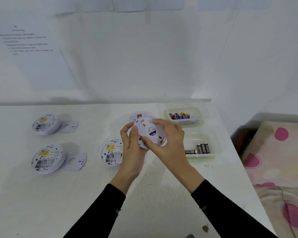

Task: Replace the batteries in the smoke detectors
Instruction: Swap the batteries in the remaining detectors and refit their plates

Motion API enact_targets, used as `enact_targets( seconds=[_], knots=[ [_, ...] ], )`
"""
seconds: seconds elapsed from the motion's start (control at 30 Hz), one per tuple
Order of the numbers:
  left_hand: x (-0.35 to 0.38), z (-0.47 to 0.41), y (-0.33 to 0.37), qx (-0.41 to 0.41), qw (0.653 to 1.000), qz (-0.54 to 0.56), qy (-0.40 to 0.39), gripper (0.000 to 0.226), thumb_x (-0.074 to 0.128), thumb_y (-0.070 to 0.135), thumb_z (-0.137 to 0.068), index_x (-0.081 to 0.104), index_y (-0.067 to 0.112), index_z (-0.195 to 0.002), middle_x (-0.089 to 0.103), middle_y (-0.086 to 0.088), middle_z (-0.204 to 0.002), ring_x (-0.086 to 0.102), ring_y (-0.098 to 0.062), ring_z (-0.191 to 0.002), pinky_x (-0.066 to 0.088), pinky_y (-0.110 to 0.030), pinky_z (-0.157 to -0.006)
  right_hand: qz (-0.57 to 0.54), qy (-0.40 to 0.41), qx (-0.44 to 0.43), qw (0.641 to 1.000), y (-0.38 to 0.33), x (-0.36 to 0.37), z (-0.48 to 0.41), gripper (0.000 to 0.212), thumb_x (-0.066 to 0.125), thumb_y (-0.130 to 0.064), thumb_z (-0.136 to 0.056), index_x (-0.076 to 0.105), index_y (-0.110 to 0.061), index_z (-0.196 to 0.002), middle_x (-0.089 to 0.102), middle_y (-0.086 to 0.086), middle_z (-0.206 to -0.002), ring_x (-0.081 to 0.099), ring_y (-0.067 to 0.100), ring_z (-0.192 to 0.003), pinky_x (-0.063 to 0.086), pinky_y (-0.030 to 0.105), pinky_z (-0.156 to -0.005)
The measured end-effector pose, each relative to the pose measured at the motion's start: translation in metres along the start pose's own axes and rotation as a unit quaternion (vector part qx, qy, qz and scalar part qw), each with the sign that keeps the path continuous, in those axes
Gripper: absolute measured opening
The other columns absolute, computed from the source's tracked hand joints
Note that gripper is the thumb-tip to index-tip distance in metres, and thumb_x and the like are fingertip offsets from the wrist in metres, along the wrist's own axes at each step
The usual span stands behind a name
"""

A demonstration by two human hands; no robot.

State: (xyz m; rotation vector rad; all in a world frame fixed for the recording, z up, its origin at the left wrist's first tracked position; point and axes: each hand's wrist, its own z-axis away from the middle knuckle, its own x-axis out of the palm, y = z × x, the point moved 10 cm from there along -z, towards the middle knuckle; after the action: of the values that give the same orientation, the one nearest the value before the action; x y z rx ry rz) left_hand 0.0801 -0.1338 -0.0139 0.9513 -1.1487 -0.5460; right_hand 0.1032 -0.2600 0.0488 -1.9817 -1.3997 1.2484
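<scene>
Clasping the smoke detector (pixel 149 133), all fingers curled round it, we needed left hand (pixel 132 148) bracing, right hand (pixel 169 141) twisting (gently).

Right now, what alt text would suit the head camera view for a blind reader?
The left hand and right hand grip a round white smoke detector above a white table. Three opened detectors lie to its left; two clear tubs of batteries sit to the right.
</scene>
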Motion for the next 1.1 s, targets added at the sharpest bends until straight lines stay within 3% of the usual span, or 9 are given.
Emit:
enact_targets(
  seconds=[0.13,0.23,0.3,0.37,0.47,0.53,0.73,0.83,1.1],
  knots=[
    [0.001,-0.001,-0.004,-0.004,1.0,-0.015,0.004,0.028,0.043,0.029,-0.104,0.04,0.028,-0.131,0.058,-0.015,-0.136,0.066,-0.025,-0.112,0.059,-0.042,-0.085,0.012,0.001,0.013,1.0,0.002,0.005,-0.001,0.049,0.072,-0.048,-0.074,0.058,-0.028,-0.115,0.058,-0.02,-0.113,0.047,0.008,-0.104,0.035,0.027,-0.087],
    [-0.001,-0.001,-0.003,-0.001,1.0,-0.009,0.005,0.035,0.041,0.024,-0.105,0.041,0.031,-0.14,0.057,-0.008,-0.138,0.064,-0.026,-0.118,0.059,-0.042,-0.085,0.015,-0.03,0.029,0.999,0.006,0.01,-0.002,0.051,0.07,-0.055,-0.075,0.055,-0.032,-0.117,0.055,-0.021,-0.117,0.044,0.006,-0.106,0.034,0.024,-0.089],
    [-0.002,-0.002,0.0,0.005,1.0,-0.007,0.005,0.038,0.039,0.024,-0.106,0.042,0.032,-0.143,0.057,-0.004,-0.139,0.064,-0.021,-0.118,0.059,-0.039,-0.085,-0.024,-0.046,0.061,0.997,0.013,0.006,-0.005,0.042,0.069,-0.053,-0.079,0.056,-0.037,-0.116,0.052,-0.023,-0.12,0.042,0.003,-0.114,0.032,0.018,-0.096],
    [-0.006,-0.003,0.002,0.011,1.0,-0.014,0.013,0.037,0.041,0.025,-0.106,0.045,0.031,-0.143,0.056,-0.002,-0.141,0.064,-0.019,-0.118,0.058,-0.039,-0.084,-0.103,-0.055,0.137,0.984,0.03,0.001,-0.007,0.028,0.065,-0.043,-0.088,0.057,-0.038,-0.114,0.053,-0.02,-0.122,0.048,0.004,-0.117,0.041,0.018,-0.097],
    [-0.006,-0.005,0.001,0.004,0.999,-0.015,0.029,0.037,0.042,0.026,-0.105,0.046,0.027,-0.142,0.057,-0.002,-0.14,0.062,-0.02,-0.121,0.059,-0.039,-0.08,-0.28,-0.119,0.315,0.899,0.058,0.017,0.007,0.024,0.061,-0.028,-0.093,0.06,-0.028,-0.117,0.065,-0.001,-0.116,0.065,0.012,-0.104,0.055,0.027,-0.087],
    [-0.004,-0.005,0.001,0.003,0.999,-0.012,0.035,0.037,0.042,0.028,-0.105,0.047,0.024,-0.141,0.058,-0.003,-0.138,0.062,-0.023,-0.121,0.06,-0.041,-0.08,-0.365,-0.137,0.384,0.837,0.064,0.027,0.017,0.028,0.062,-0.022,-0.093,0.06,-0.017,-0.121,0.072,0.006,-0.106,0.07,0.019,-0.098,0.058,0.036,-0.085],
    [-0.009,-0.007,0.0,-0.007,0.998,0.02,0.061,0.035,0.043,0.028,-0.105,0.051,0.022,-0.138,0.066,0.002,-0.127,0.067,-0.018,-0.111,0.061,-0.039,-0.074,-0.407,-0.138,0.421,0.799,0.069,0.033,0.017,0.031,0.066,-0.017,-0.09,0.063,-0.01,-0.12,0.072,0.007,-0.109,0.068,0.022,-0.105,0.057,0.041,-0.087],
    [-0.01,-0.007,0.001,-0.006,0.998,0.01,0.06,0.036,0.043,0.026,-0.105,0.05,0.02,-0.14,0.064,-0.002,-0.131,0.066,-0.02,-0.113,0.061,-0.04,-0.079,-0.433,-0.139,0.445,0.771,0.071,0.038,0.017,0.028,0.069,-0.013,-0.087,0.067,-0.009,-0.114,0.072,0.009,-0.11,0.068,0.025,-0.104,0.057,0.043,-0.088],
    [-0.014,-0.008,-0.002,-0.009,0.998,-0.027,0.054,0.034,0.042,0.02,-0.106,0.048,0.017,-0.139,0.063,-0.006,-0.132,0.068,-0.018,-0.109,0.062,-0.038,-0.077,-0.377,-0.13,0.426,0.812,0.074,0.031,0.009,0.022,0.069,-0.014,-0.088,0.069,-0.012,-0.11,0.074,0.005,-0.103,0.071,0.02,-0.094,0.059,0.041,-0.082]
  ],
)
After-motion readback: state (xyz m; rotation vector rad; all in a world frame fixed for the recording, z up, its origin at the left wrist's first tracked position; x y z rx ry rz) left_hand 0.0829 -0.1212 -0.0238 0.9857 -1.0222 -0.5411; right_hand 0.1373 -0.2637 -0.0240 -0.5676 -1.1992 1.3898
